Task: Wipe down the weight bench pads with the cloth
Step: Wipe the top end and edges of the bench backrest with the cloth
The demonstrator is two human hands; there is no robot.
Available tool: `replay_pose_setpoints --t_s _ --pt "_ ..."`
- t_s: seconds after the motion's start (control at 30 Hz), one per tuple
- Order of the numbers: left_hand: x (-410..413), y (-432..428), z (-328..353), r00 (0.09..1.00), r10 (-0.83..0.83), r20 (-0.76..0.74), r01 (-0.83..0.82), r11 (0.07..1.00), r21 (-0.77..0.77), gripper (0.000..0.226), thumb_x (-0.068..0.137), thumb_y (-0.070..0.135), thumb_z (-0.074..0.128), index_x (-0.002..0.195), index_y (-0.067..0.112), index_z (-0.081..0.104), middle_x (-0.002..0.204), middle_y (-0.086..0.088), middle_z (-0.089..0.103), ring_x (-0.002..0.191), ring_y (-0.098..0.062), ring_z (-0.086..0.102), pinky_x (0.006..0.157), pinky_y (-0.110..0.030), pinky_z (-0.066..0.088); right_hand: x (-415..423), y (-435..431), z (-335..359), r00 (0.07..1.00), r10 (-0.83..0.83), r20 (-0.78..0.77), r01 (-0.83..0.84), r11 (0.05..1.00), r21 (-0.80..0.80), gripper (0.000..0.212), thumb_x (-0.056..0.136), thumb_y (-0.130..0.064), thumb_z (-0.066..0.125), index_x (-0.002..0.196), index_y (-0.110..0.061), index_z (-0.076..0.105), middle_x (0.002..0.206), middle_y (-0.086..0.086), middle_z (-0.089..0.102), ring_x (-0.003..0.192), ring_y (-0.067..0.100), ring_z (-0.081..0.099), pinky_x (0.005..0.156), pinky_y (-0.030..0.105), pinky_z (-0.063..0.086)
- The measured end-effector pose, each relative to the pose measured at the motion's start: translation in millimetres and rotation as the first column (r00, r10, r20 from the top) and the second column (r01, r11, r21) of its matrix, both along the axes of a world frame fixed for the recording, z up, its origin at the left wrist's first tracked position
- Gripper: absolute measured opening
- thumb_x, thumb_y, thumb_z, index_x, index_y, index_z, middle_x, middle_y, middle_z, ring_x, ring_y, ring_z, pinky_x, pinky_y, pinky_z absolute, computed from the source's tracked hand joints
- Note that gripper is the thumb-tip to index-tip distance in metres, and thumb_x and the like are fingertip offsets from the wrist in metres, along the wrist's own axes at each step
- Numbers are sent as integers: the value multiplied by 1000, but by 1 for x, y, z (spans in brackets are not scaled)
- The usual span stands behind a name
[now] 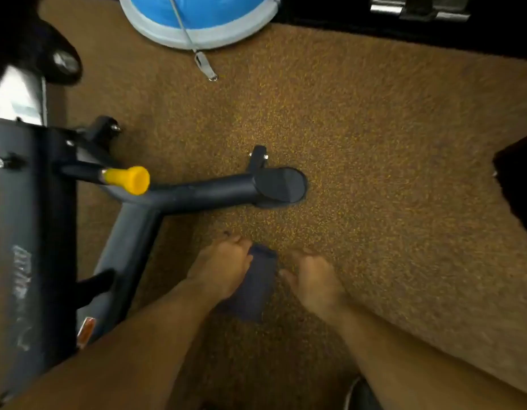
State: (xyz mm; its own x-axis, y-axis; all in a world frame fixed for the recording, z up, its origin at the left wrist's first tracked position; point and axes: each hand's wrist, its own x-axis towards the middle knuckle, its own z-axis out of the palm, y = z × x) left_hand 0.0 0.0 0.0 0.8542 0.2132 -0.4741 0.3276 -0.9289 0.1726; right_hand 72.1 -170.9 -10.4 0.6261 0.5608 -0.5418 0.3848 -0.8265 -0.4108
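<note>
A dark blue cloth point(256, 285) hangs between my hands, low in the middle of the view above the floor. My left hand point(224, 264) grips its upper left edge, fingers curled around it. Just to the right, my right hand point(309, 276) has its fingers curled and its thumb at the cloth's right edge; whether it holds the cloth is unclear. The weight bench pad point(25, 232) is a long dark slab along the left edge with pale lettering. It lies well to the left of both hands.
The bench's dark metal frame point(197, 190) reaches out across the speckled brown floor, with a yellow-capped knob point(129, 180). A blue and white ball point(197, 16) with a strap sits at the top. Dark equipment lines the top right and right edge.
</note>
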Motion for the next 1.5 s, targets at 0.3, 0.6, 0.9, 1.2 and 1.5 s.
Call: replay_pose_setpoints --t_s 0.3,0.6,0.9,1.2,1.5 --pt "11 20 -114 982 27 -188 -30 999 -14 63 98 31 52 152 21 22 158 2 16 144 -25 18 111 -46 35 10 43 -112 994 -37 -103 34 999 -28 56 94 -31 61 143 -18 36 143 7 37 127 31 44 98 42 42" --pt "9 18 -128 983 45 -179 -38 998 45 32 98 28 50 127 17 46 127 -7 55 116 -27 53 90 -38 44 0 64 -132 988 -41 -146 31 997 -70 29 94 -16 53 122 -12 46 118 13 59 109 36 59 80 38 47" --pt "-2 15 -96 964 -19 -265 5 998 -55 30 101 21 41 130 14 42 132 -11 51 117 -30 54 93 -38 43 0 45 -98 946 9 -323 9 998 56 21 93 -17 51 114 -12 52 116 12 59 108 31 56 77 31 41" --pt "8 1 72 973 -89 -211 83 996 -34 27 96 24 51 122 17 44 117 -10 61 104 -30 61 84 -38 49 0 32 54 963 -67 -260 127 966 223 25 89 -18 38 103 -13 59 96 14 65 91 36 59 75 39 48" --pt "42 -3 329 991 -124 -54 116 985 -129 26 101 38 42 115 17 50 116 -3 60 106 -22 59 86 -35 46 37 4 300 996 -34 -84 59 947 314 13 97 -28 48 97 -18 55 90 5 64 83 26 59 69 38 43"
